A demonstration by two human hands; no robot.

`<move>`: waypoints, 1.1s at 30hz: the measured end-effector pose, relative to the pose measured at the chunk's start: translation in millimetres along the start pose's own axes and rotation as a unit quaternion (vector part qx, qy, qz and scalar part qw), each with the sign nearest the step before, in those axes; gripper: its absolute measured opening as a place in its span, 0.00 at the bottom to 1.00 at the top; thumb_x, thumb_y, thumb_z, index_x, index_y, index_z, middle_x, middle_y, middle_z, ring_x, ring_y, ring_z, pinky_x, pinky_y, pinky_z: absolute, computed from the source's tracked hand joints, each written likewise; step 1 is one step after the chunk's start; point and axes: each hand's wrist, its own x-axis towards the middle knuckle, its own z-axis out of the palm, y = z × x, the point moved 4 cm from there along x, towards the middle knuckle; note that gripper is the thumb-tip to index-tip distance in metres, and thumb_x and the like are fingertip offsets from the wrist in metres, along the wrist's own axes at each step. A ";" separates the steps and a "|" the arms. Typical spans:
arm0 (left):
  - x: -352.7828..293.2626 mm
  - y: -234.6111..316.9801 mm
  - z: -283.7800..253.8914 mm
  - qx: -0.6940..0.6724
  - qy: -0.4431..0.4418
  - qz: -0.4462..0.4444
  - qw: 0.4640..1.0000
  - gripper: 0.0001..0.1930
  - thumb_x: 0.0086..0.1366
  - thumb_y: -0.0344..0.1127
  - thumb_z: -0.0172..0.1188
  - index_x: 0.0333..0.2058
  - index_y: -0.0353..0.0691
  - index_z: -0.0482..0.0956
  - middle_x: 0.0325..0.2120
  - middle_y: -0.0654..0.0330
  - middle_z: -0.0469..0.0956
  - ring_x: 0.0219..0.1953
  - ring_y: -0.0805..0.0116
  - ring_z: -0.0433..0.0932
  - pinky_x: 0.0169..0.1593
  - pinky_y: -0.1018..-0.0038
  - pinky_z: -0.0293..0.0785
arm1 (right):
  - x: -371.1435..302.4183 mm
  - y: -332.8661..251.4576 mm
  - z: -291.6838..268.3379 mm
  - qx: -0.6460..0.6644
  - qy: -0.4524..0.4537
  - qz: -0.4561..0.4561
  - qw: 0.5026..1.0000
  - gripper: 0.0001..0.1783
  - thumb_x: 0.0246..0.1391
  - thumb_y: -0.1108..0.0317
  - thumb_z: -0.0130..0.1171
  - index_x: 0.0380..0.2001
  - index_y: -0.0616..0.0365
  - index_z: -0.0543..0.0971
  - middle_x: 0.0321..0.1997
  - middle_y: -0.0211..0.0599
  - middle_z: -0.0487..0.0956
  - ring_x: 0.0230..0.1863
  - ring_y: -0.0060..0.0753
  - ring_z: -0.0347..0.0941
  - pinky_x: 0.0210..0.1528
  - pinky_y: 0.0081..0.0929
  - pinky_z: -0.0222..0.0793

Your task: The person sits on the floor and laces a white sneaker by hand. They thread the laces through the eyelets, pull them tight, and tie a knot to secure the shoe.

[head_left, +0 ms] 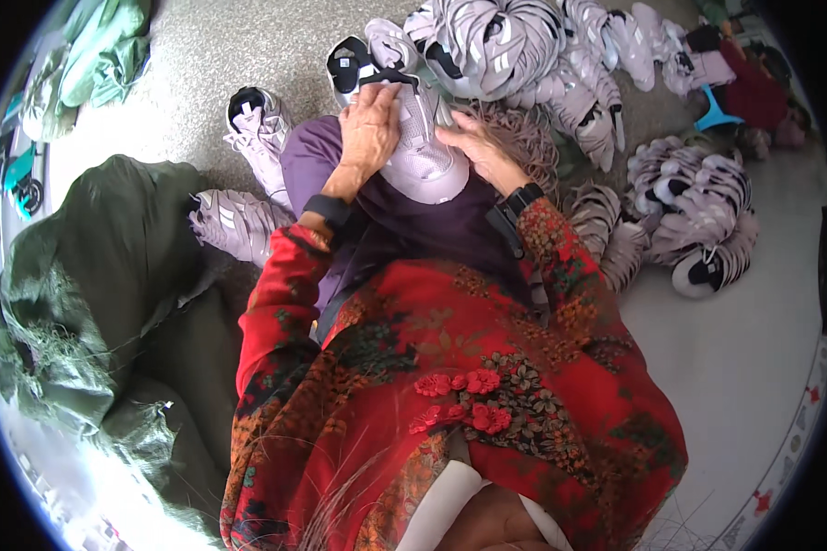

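Note:
A pale lilac mesh shoe upper [423,174] rests across my purple-trousered lap, its rounded toe pointing toward me. My left hand [371,127] grips its left side, with the fingers curled over near the dark ankle opening. Against the right edge of the same upper is my right hand [480,147], fingers stretched and apart, the tips touching or very near it. Just beyond my left hand stand another upper with a black lining [344,66] and a lilac one [390,44].
Bundled lilac uppers [496,46] are heaped at the far side; more stacks [698,202] lie to the right. A heap of lilac laces [524,138] sits by my right hand. Two loose uppers [257,138] [239,220] lie left of my knee. A dark green sack [101,275] fills the left.

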 end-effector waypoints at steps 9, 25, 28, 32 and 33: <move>-17.9 -1.0 -16.4 0.077 -0.019 0.041 0.996 0.17 0.60 0.33 0.52 0.50 0.47 0.73 0.40 0.55 0.70 0.42 0.54 0.71 0.48 0.60 0.65 | -48.2 4.2 19.1 -0.378 0.147 -0.164 0.899 0.34 0.54 0.49 0.54 0.52 0.71 0.66 0.46 0.61 0.72 0.48 0.57 0.69 0.50 0.39 0.64; -3.4 11.0 1.4 0.031 -0.104 0.052 0.993 0.23 0.58 0.45 0.58 0.53 0.54 0.71 0.52 0.60 0.68 0.57 0.52 0.61 0.57 0.56 0.57 | -12.6 86.3 -80.9 -0.354 0.034 0.040 0.934 0.16 0.48 0.64 0.56 0.40 0.61 0.77 0.38 0.46 0.78 0.38 0.46 0.74 0.44 0.35 0.68; -1.4 14.0 1.0 0.034 -0.129 0.045 0.990 0.24 0.58 0.43 0.57 0.54 0.52 0.70 0.52 0.58 0.67 0.58 0.51 0.60 0.58 0.57 0.55 | 26.6 152.5 -135.8 -0.483 0.077 -0.082 0.868 0.15 0.44 0.66 0.57 0.36 0.64 0.77 0.43 0.47 0.75 0.45 0.50 0.70 0.46 0.39 0.67; -0.2 21.3 -4.9 0.031 -0.159 0.005 0.987 0.23 0.58 0.42 0.57 0.54 0.48 0.71 0.53 0.56 0.66 0.59 0.50 0.58 0.59 0.58 0.52 | 60.5 166.0 -160.1 -0.571 0.118 -0.010 0.812 0.12 0.43 0.71 0.56 0.34 0.63 0.77 0.54 0.47 0.67 0.55 0.55 0.60 0.50 0.45 0.65; 0.6 21.0 -4.4 0.029 -0.167 -0.003 0.986 0.23 0.58 0.42 0.57 0.53 0.48 0.72 0.53 0.56 0.66 0.59 0.49 0.58 0.59 0.57 0.52 | 69.5 164.3 -164.5 -0.598 0.118 -0.008 0.793 0.12 0.43 0.71 0.56 0.34 0.63 0.78 0.55 0.46 0.67 0.55 0.55 0.60 0.51 0.46 0.64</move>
